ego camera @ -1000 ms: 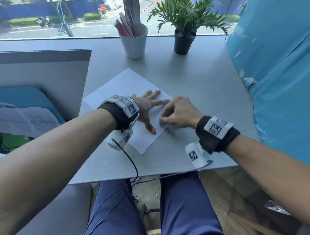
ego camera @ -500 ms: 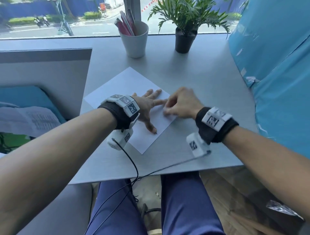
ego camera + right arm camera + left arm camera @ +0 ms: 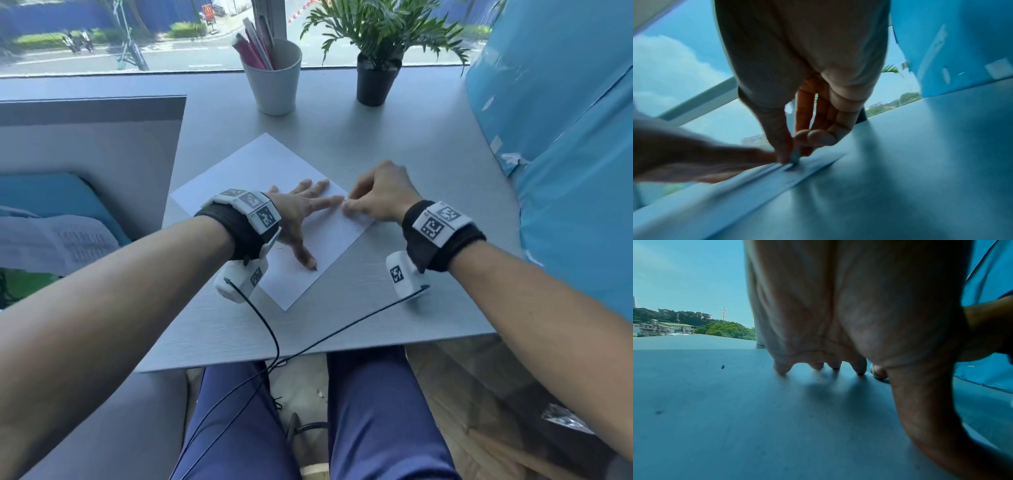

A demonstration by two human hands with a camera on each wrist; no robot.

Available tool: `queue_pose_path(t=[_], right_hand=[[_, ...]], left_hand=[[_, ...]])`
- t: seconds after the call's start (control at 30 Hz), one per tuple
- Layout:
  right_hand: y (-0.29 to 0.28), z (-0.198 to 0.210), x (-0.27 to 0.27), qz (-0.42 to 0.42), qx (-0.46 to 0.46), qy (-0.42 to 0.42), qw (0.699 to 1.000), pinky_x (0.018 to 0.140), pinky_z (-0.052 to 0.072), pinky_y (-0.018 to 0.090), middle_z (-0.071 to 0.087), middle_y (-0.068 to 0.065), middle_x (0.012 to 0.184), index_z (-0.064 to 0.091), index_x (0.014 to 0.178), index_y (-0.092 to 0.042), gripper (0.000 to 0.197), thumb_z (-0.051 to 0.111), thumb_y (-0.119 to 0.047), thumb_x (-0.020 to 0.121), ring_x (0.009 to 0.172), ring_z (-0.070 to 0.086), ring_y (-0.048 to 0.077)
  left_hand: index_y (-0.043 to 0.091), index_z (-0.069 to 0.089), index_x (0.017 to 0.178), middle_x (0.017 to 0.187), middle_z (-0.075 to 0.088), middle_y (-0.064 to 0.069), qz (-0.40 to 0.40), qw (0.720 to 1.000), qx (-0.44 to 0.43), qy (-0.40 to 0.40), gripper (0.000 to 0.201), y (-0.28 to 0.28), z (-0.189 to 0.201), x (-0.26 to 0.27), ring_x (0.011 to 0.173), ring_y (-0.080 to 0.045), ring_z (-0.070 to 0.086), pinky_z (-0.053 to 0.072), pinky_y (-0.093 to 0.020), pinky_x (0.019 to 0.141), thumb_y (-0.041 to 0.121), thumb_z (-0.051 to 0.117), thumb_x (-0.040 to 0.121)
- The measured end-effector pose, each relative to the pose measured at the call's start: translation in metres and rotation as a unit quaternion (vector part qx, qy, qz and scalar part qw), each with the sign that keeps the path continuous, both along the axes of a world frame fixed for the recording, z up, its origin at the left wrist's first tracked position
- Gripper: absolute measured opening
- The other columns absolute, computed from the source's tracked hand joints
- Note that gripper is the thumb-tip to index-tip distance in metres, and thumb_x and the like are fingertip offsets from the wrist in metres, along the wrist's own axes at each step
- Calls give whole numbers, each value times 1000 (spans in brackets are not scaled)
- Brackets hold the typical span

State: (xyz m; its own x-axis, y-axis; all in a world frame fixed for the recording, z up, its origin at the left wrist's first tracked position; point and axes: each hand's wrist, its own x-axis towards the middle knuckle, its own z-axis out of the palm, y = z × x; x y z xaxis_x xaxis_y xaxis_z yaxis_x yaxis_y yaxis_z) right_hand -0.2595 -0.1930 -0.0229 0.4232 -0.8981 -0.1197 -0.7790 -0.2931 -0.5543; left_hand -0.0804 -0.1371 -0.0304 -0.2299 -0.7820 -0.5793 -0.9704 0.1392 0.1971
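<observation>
A white sheet of paper (image 3: 260, 171) lies askew on the grey table (image 3: 428, 154). My left hand (image 3: 301, 219) rests flat on it with fingers spread and thumb stretched toward me; in the left wrist view its fingertips (image 3: 818, 366) press the paper (image 3: 756, 410). My right hand (image 3: 349, 209) is curled at the sheet's right edge, beside the left index finger. In the right wrist view its thumb and forefinger (image 3: 793, 154) pinch a small raised bit of the paper's edge (image 3: 756, 186). The left index finger (image 3: 705, 159) lies right beside the pinch.
A white cup with pens (image 3: 274, 78) and a potted plant (image 3: 376, 75) stand at the table's far side by the window. A large blue wrapped object (image 3: 565, 154) borders the right. A grey partition (image 3: 92, 137) is on the left. Wrist cables (image 3: 270, 329) hang over the front edge.
My right hand has slid away from me along the paper's right edge, from near the left thumb up to the left index fingertip. The left hand has stayed flat in place.
</observation>
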Motion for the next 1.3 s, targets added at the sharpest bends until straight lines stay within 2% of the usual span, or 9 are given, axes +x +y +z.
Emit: queue_pose_path(t=[0.13, 0.27, 0.43, 0.6, 0.73, 0.93, 1.07, 1.2, 1.3], right_hand=[[34, -2, 12, 134, 49, 24, 989, 56, 40, 7, 67, -9, 63, 78, 73, -17, 6, 80, -21, 69, 64, 61, 4], [-2, 9, 6, -2, 16, 9, 1000, 59, 44, 7, 73, -2, 71, 79, 75, -19, 12, 82, -26, 67, 70, 63, 6], [62, -4, 25, 154, 48, 14, 987, 64, 47, 13, 74, -2, 74, 78, 74, -14, 4, 77, -16, 71, 71, 62, 5], [9, 0, 9, -13, 7, -21, 1000, 53, 42, 7, 71, -2, 66, 79, 73, -18, 9, 80, -22, 65, 62, 61, 4], [51, -7, 23, 137, 35, 7, 990, 59, 43, 14, 71, -4, 66, 77, 69, -15, 3, 77, -18, 68, 61, 59, 3], [-18, 1, -1, 19, 26, 28, 999, 53, 37, 3, 73, -1, 71, 80, 79, -17, 18, 83, -30, 67, 64, 60, 4], [-22, 2, 0, 3, 0, 19, 1000, 65, 47, 14, 73, -2, 70, 80, 77, -17, 16, 84, -29, 66, 66, 62, 5], [10, -2, 8, 94, 63, 1, 994, 55, 41, 6, 71, -10, 65, 79, 72, -20, 10, 86, -26, 66, 58, 60, -5], [13, -8, 3, 120, 46, 10, 992, 52, 38, 3, 73, -5, 69, 78, 72, -18, 11, 84, -26, 68, 57, 60, -1]], left_hand=[[45, -12, 151, 159, -27, 10, -11, 1000, -1, -6, 137, 0, 2, -1, 147, -14, -23, -1, -66, 114, 57, 87, 57], [44, -13, 151, 159, -26, 12, -2, 1000, -1, -5, 139, 0, 2, 0, 147, -13, -23, 0, -67, 114, 58, 87, 56], [42, -17, 150, 157, -30, 10, -20, 1000, 1, -24, 153, 0, -2, 0, 145, -15, -27, -4, -69, 112, 63, 89, 43], [44, -16, 151, 158, -29, 11, -14, 1000, 2, -12, 154, 1, -2, 1, 145, -15, -27, -4, -68, 112, 63, 89, 40], [42, -18, 150, 157, -32, 10, -15, 1000, 6, -24, 157, -2, -5, 0, 144, -17, -29, -6, -70, 111, 67, 88, 38], [47, -18, 149, 156, -30, 16, -8, 1000, 9, -20, 156, 0, -3, 3, 144, -11, -28, -2, -70, 111, 64, 90, 37], [47, -21, 147, 155, -34, 16, -3, 999, 25, -44, 158, -4, -1, -3, 144, -14, -30, 3, -75, 108, 63, 90, 37], [46, -21, 148, 154, -37, 13, -7, 998, 36, -48, 158, -4, 1, -5, 143, -16, -32, 1, -75, 108, 63, 90, 37], [46, -22, 147, 154, -36, 12, -12, 998, 32, -48, 159, -5, 0, -6, 143, -17, -31, 1, -75, 108, 62, 91, 36]])
